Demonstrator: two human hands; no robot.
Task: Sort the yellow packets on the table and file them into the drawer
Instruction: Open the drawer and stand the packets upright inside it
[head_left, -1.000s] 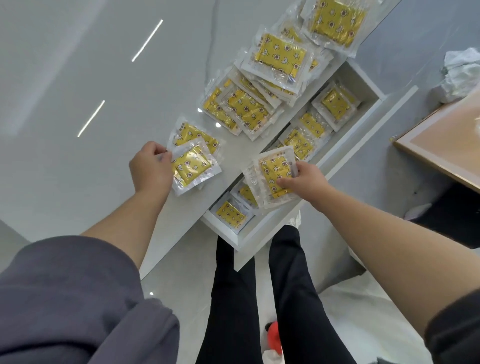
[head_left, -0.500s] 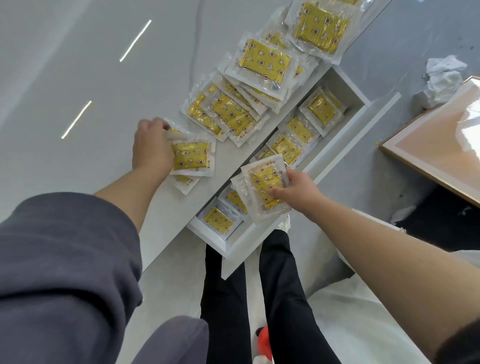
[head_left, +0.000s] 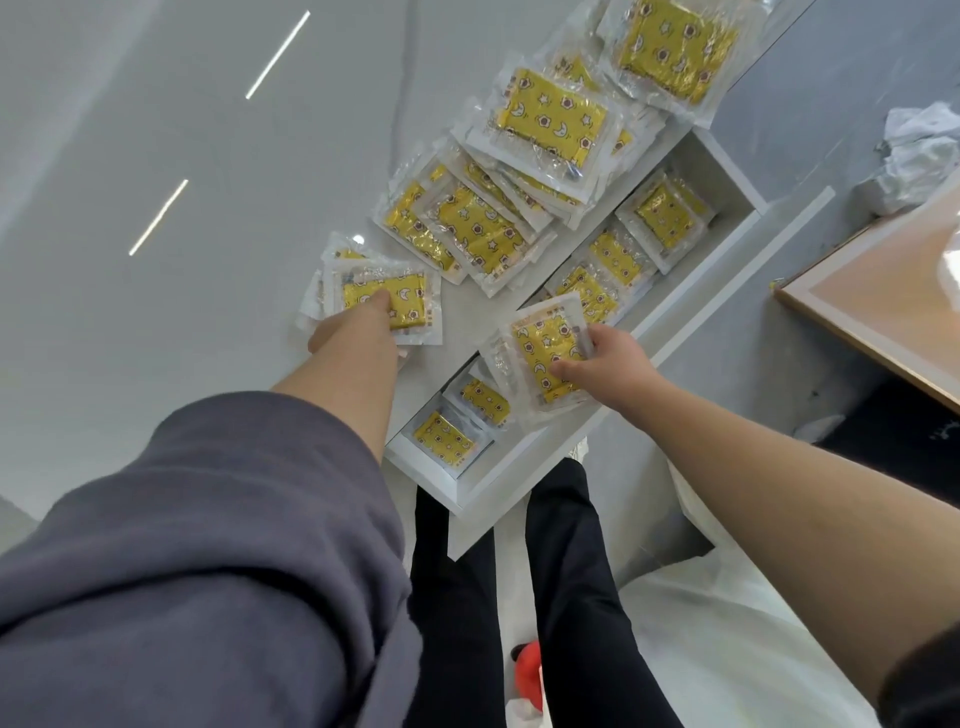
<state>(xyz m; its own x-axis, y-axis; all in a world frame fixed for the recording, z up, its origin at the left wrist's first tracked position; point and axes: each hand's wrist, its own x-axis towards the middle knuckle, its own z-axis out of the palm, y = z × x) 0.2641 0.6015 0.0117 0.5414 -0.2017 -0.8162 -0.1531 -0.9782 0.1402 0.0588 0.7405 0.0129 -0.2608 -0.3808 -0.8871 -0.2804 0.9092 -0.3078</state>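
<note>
Yellow packet (head_left: 546, 349) in right hand (head_left: 618, 370), over drawer (head_left: 545, 448)

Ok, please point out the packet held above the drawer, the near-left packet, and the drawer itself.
packet above the drawer (head_left: 545, 347), head view: its yellow middle.
near-left packet (head_left: 408, 306), head view: yellow part beside the fingertip.
drawer (head_left: 519, 467), head view: its white front wall.
</note>
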